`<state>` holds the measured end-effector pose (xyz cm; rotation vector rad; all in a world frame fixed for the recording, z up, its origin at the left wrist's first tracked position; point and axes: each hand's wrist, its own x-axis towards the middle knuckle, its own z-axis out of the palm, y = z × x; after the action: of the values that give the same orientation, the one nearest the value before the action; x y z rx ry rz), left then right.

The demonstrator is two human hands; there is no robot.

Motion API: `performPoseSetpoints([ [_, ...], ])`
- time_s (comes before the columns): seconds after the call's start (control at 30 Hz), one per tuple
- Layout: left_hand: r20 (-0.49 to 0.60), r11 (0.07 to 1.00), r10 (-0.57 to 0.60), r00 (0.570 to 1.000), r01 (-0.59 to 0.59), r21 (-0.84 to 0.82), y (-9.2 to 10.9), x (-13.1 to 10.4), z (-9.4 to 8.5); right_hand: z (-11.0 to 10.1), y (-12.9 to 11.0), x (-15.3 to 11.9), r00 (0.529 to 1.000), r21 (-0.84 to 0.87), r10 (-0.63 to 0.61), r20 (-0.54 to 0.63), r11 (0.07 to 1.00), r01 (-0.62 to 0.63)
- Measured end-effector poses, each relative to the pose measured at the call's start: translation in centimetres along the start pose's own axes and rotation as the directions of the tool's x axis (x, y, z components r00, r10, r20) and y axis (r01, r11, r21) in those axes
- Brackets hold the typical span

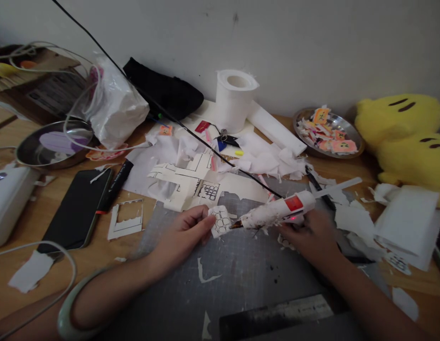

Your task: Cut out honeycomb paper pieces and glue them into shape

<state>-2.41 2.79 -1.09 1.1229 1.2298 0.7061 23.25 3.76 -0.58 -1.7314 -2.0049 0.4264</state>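
Between its thumb and fingers, my left hand point(191, 227) pinches a small white paper piece point(220, 221) with black rounded outlines. My right hand point(308, 237) is wrapped round the handle of a white glue gun point(277, 210) with a red label and a lit red light. The gun points left, and its dark nozzle is at the right edge of the paper piece. A clear glue stick point(339, 187) sticks out of its back end. Another small outlined piece point(286, 243) shows just under my right hand, partly hidden.
A grey cutting mat point(177, 293) bears a metal ruler point(277, 315) and paper scraps. Behind are cut papers, a white roll point(234, 102) and a bowl of pieces point(328, 132). A phone point(76, 208) lies left; yellow plush point(405, 137) sits right. A black cord point(170, 118) runs to the gun.
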Motion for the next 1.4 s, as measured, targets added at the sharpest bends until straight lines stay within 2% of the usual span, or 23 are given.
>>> performPoseSetpoints([
  [0.2, 0.008, 1.0, 0.001, 1.0, -0.001, 0.008, 0.04, 0.01, 0.0, -0.1, -0.15, 0.01, 1.0, -0.03, 0.018, 0.004, 0.999, -0.018],
  [0.43, 0.019, 0.999, 0.016, 1.0, -0.017, 0.038, 0.35, 0.02, 0.02, -0.05, -0.07, 0.01, 1.0, -0.026, -0.015, -0.014, 1.0, 0.015],
  [0.87, 0.007, 0.998, 0.006, 1.0, -0.006, -0.068, -0.38, 0.08, -0.04, 0.02, 0.03, -0.09, 1.0, -0.037, 0.003, -0.017, 0.999, -0.004],
  [1.2, 0.0, 0.999, -0.012, 1.0, 0.012, -0.032, -0.21, -0.04, 0.01, -0.13, -0.27, 0.01, 0.999, -0.019, 0.019, -0.032, 1.0, -0.019],
  [1.4, 0.011, 1.0, -0.011, 1.0, 0.011, 0.001, -0.35, -0.01, -0.07, -0.05, -0.12, -0.01, 0.999, -0.003, 0.049, -0.001, 0.999, -0.049],
])
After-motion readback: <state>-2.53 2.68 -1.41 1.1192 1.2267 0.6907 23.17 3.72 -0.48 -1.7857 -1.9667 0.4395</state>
